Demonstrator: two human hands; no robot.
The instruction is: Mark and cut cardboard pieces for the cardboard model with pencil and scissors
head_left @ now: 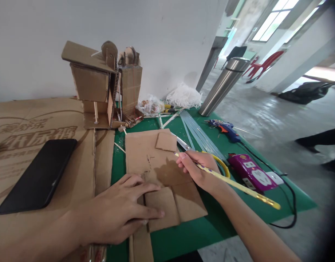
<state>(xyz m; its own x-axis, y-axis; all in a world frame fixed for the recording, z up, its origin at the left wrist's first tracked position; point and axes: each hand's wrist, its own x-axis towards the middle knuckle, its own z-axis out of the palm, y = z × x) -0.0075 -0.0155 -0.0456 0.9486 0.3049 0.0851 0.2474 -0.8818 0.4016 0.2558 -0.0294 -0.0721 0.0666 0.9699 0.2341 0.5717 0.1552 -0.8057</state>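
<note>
Two hands busy over the green table (184, 233); the left hand (123, 205) lies flat, fingers spread, pressing on the near cardboard piece (170, 202) without gripping it; the right hand (198, 165) pinches a yellow pencil (227, 179), tip aimed at the lower right corner of a little cardboard square (166, 141); that square rests at the far end of the cardboard sheet (159, 163), which lies between the hands with dark marks (149, 160) on it; looks like a marking step to me, though whether the tip touches I can't tell; the next stroke, I'd say, calls for steadying that unpinned square; scissors (181, 141) sit by the sheet's right edge, partly hidden!
</note>
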